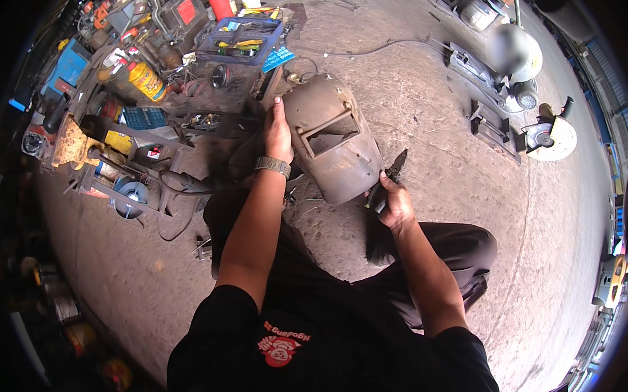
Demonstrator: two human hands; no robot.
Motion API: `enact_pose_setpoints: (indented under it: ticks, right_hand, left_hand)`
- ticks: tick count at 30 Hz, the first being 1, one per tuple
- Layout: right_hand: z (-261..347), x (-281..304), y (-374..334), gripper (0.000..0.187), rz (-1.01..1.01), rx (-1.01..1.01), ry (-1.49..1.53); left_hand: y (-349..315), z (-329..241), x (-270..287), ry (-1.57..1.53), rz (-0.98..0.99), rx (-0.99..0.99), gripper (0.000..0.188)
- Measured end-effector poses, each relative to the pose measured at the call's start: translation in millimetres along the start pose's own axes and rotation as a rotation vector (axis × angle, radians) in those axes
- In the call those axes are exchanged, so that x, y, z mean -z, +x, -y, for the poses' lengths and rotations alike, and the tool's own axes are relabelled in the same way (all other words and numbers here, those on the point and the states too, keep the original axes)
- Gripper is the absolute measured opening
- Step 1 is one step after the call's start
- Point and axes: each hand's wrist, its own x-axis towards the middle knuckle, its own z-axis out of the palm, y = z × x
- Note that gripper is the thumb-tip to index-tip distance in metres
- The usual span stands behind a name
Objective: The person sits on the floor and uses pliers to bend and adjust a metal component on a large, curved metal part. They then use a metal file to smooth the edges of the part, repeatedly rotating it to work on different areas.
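Observation:
A worn, brownish welding mask [346, 173] is tilted in front of me above the floor, its rectangular window opening facing up. My left hand [279, 136] grips the mask's left edge, thumb on top and the other fingers hidden beneath; a watch is on that wrist. At the mask's lower right edge, my right hand [396, 207] is closed around a pair of dark pliers [394, 172] whose jaws point away from me. The right thumb and fingertips lie against or very near the mask; I cannot tell whether they also grip it.
A blue toolbox tray [277, 34] with tools stands at the far left. Closer in are a yellow bottle [147, 82] and a metal frame holding a wire spool [132, 198]. On the right sits a cut-off saw [548, 138]. A cable [374, 51] crosses the concrete floor [453, 180].

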Motion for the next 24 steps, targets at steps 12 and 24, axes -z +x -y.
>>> enact_pose_setpoints:
  ticks: [12,24]
  right_hand:
    - [7.7,4.2,-3.8,0.031,0.002,0.041,0.045]
    - [22.6,-6.4,-10.8,0.015,0.063,0.228,0.053]
  left_hand:
    - [-14.5,-7.2,-3.4,0.003,0.41,-0.047,0.097]
    - [-36.9,-33.2,-22.1,0.085,0.65,-0.008,0.088]
